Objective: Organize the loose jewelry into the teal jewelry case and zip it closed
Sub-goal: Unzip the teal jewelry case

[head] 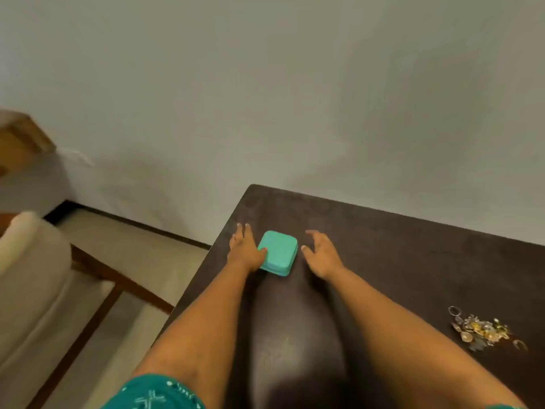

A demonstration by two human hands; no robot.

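Teal jewelry case (278,251) closed, flat on the dark tabletop (413,246), middle of the frame. Left hand (245,251) flat against its left side, fingers straight, thumb touching the lid edge. Right hand (321,255) just right of it, fingers spread and relaxed, holding nothing, apart from the case. Loose jewelry (483,329) heaped at lower right, well apart. Best next: steady with the left, find the zip pull with the right, open fully before fetching pieces. No readable writing or brand anywhere.

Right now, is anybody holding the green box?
Not really held: the left hand rests against the teal jewelry case's left edge, and the right hand hovers beside it.
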